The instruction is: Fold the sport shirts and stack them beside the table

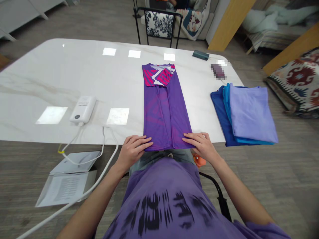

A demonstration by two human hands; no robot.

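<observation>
A purple jersey lies folded into a long, narrow strip on the white table, its red, white and purple patterned collar end pointing away from me. The near hem hangs slightly past the table's front edge. My left hand holds the near left corner, fingers laid over the fabric and thumb hidden. At the near right corner my right hand does the same, its thumb also out of sight. To the right, a stack of folded garments shows a lavender one on top, with blue ones beneath.
On the white table, a white power bank with a cable sits left. A dark green object and a blurred dark item lie far right. A chair stands beyond; an opened white box is below left.
</observation>
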